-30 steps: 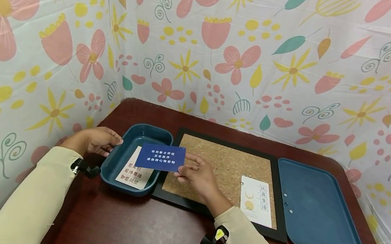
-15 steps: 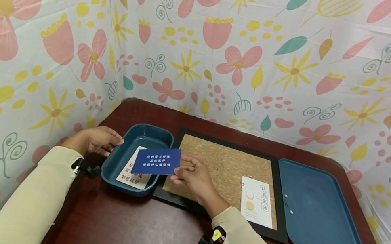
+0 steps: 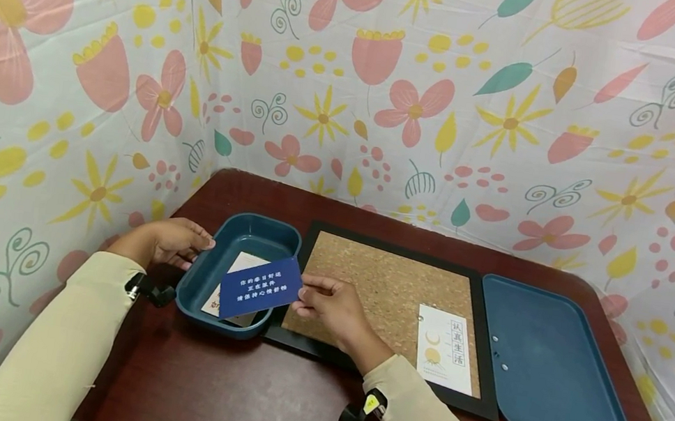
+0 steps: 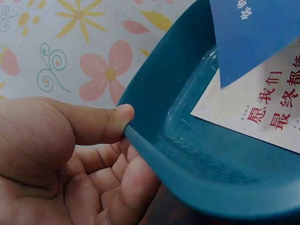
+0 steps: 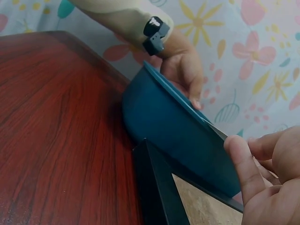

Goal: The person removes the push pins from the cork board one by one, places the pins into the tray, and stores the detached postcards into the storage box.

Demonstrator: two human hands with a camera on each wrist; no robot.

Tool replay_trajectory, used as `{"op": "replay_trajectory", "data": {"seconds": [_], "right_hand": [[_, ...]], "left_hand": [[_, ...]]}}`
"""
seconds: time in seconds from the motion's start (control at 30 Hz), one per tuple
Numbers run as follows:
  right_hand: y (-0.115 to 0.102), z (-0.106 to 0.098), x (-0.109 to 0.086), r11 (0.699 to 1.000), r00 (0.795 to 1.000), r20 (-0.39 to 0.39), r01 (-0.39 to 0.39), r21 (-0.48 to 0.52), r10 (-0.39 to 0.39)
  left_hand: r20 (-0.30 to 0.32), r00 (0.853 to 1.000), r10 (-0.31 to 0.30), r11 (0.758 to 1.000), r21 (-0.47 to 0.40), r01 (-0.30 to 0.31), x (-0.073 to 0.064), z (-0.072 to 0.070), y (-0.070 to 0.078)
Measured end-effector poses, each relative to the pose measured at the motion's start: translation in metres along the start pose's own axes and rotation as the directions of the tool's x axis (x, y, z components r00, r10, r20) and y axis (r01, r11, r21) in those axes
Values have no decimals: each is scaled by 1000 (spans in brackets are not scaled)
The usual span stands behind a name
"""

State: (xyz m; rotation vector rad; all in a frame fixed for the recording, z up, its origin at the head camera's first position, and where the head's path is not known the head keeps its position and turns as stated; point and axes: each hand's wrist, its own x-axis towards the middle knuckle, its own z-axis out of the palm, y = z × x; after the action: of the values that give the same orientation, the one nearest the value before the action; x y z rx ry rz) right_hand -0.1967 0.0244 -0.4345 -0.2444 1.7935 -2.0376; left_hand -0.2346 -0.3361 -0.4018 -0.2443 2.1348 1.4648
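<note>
My right hand [image 3: 334, 312] pinches the right edge of a dark blue card [image 3: 258, 288] printed with white Chinese characters. Tilted, that card hangs over the right part of a deep teal-blue plastic bin [image 3: 249, 233]. Inside the bin lies a white card [image 4: 262, 105] with red Chinese characters, partly covered from the head view by the blue one. On the bin's left side my left hand [image 3: 178, 244] grips the rim, thumb on top and fingers curled below, as the left wrist view shows. In the right wrist view the blue card appears only as a thin edge.
Right of the bin lies a black-framed corkboard [image 3: 392, 277], its frame close against the bin. A white card [image 3: 445, 350] with a moon drawing rests on the cork's lower right. Further right is a flat blue tray [image 3: 559, 364] with small pins. A floral curtain [image 3: 415, 94] stands behind the table.
My right hand has moved slightly left and down, turning the blue card so its left end drops toward the bin. The left hand has stayed at the bin's rim.
</note>
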Motion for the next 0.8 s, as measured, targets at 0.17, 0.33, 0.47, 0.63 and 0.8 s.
{"op": "replay_trajectory", "data": {"seconds": [0.17, 0.33, 0.47, 0.63, 0.8], "right_hand": [[1, 2, -1, 1000, 1000, -6, 22, -18, -22], [3, 2, 0, 999, 999, -8, 36, -35, -36], [4, 2, -2, 998, 999, -4, 41, -53, -41], [4, 4, -4, 995, 1000, 28, 15, -96, -13], [6, 5, -5, 987, 996, 77, -21, -156, 34]], "left_hand": [[-1, 1000, -1, 1000, 2, 1, -1, 0, 1], [-5, 1000, 2, 1000, 6, -2, -1, 1, 2], [-11, 1000, 4, 1000, 9, -4, -1, 1, 2], [-12, 1000, 8, 1000, 14, -8, -1, 2, 2], [-13, 1000, 5, 1000, 12, -4, 0, 1, 1]]}}
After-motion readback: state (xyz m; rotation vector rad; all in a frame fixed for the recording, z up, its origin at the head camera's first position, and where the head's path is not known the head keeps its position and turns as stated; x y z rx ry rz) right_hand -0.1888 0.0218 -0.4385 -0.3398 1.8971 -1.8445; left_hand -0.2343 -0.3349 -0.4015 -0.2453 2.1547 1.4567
